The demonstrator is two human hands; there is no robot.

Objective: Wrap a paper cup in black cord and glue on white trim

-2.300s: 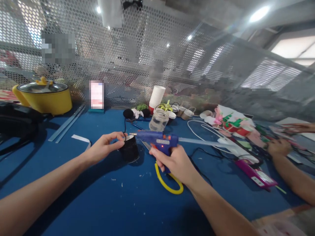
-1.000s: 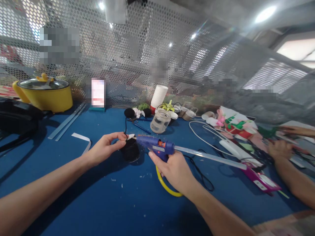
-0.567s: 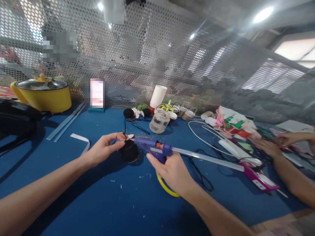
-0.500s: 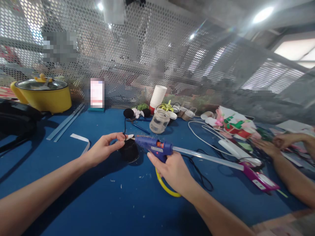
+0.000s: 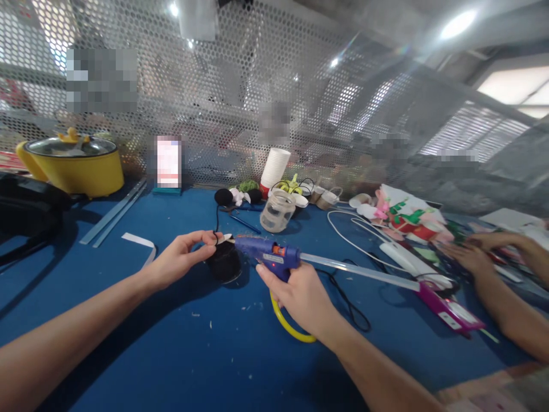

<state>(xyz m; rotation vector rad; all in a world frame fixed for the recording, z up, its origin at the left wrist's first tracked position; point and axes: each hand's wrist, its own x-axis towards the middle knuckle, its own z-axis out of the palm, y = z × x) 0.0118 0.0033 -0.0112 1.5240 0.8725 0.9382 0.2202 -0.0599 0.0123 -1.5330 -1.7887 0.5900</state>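
My right hand [image 5: 300,294] grips a blue hot-glue gun [image 5: 268,254] with a long clear glue stick [image 5: 360,272] trailing out its back. The nozzle points left and meets a small white piece on top of a black yarn-wrapped cup [image 5: 223,262] standing on the blue table [image 5: 171,343]. With thumb and forefinger, my left hand [image 5: 180,257] pinches the cup's upper rim, where the white piece sits. A yellow loop [image 5: 291,329] lies under my right wrist.
A yellow pot [image 5: 72,166] and a black bag [image 5: 26,209] stand at the far left. A clear jar [image 5: 277,210], white cups [image 5: 274,166], pompoms and a white cable [image 5: 364,237] lie behind. Another person's hands [image 5: 480,254] work among paper scraps at the right.
The glue gun's nozzle has tilted down and come up to the top of the black cup. My left hand has kept its pinch. The other person's hands have shifted about at the right.
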